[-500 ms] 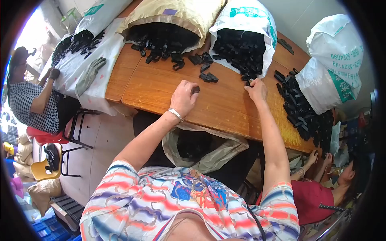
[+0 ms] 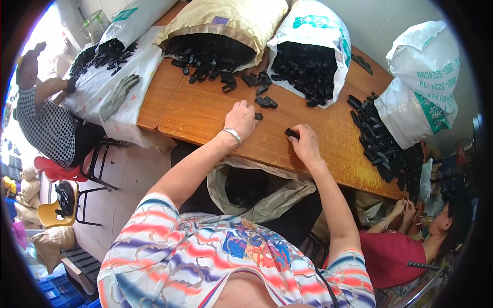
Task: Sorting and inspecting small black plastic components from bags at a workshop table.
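My left hand (image 2: 240, 122) is closed on a small black plastic part (image 2: 258, 116), which pokes out past its fingertips just above the tabletop. My right hand (image 2: 307, 146) pinches another black plastic part (image 2: 292, 133) between thumb and fingers, over the front half of the wooden table (image 2: 195, 115). A few loose black parts (image 2: 266, 101) lie beyond my left hand. Behind them a beige sack (image 2: 244, 15) and a white sack (image 2: 343, 66) lie on their sides, spilling similar parts. Below the table edge, a pale sack (image 2: 280, 197) with dark contents gapes at my lap.
A heap of longer black parts (image 2: 380, 143) covers the table's right side, by a slumped white sack (image 2: 403, 110). At left, a grey glove (image 2: 118, 95) lies on a white sheet near one seated person (image 2: 49, 113). Another person in red (image 2: 393, 256) works at lower right.
My right hand has come back from the white sack's mouth toward me and leftward, with a black part in its fingers. My left hand has shifted slightly right, still holding its part.
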